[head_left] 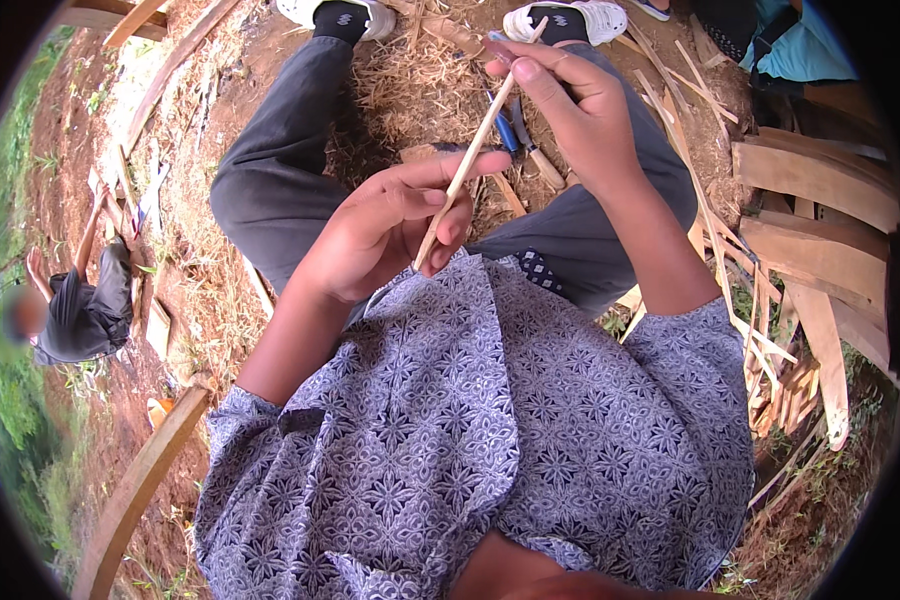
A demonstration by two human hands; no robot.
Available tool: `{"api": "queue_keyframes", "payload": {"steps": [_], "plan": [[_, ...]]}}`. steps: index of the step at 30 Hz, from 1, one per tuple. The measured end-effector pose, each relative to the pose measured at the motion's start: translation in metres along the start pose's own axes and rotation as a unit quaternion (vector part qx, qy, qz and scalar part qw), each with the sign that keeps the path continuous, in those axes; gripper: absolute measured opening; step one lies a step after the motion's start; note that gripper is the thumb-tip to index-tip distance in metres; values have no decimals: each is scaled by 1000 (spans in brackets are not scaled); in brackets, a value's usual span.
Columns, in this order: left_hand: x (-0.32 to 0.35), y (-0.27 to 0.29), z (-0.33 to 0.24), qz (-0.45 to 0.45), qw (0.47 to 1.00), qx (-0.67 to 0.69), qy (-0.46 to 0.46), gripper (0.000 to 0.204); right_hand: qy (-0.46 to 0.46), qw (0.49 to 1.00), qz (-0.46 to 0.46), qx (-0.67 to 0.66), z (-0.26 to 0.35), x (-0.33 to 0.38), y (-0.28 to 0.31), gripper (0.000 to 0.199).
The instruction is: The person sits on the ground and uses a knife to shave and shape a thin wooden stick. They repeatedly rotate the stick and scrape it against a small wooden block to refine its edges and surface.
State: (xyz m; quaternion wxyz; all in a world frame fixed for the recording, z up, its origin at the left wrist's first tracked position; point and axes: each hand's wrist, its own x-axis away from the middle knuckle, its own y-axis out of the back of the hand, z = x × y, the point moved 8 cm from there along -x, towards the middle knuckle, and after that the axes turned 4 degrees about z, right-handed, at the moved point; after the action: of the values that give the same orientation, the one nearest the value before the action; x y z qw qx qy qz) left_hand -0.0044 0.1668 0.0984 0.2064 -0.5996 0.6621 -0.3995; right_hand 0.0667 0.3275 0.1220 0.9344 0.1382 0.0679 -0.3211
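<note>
1. Outdoor site: bare reddish earth (185,250) strewn with dry straw and pale wood shavings (410,90); the person sits with knees apart in dark grey trousers (270,180) and a blue-and-white patterned shirt (470,430).
2. Thin, pale, straight bamboo-like stick (470,160) runs diagonally between both hands, above the lap, upper end toward the feet.
3. Left hand (380,235): fingers closed around the stick's lower end, index finger extended along it, thumb pressing from below.
4. Right hand (570,100): thumb and fingertips pinched together on the upper end.
5. Handling judgement: stick looks light, slender and slightly springy; likely to snap or splinter if bent hard. A hold near both ends, as now, seems to give control; a dry surface should not slip.
6. Blue-handled tool (505,128) lies on the ground between the legs, beneath the stick, not touched.
7. Stack of split wooden slats and strips (820,250) lies to the right.
8. Second person in a dark shirt (85,310) crouches at far left, well apart.
</note>
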Motion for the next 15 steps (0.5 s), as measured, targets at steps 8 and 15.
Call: {"api": "queue_keyframes", "payload": {"steps": [8,15], "plan": [[5,10,-6,-85,986,-124,-65,42,-13,995,-2,97,-3,14,-15,28],[12,10,1,-124,973,-188,-49,37,48,985,12,165,-8,17,-6,30]]}}
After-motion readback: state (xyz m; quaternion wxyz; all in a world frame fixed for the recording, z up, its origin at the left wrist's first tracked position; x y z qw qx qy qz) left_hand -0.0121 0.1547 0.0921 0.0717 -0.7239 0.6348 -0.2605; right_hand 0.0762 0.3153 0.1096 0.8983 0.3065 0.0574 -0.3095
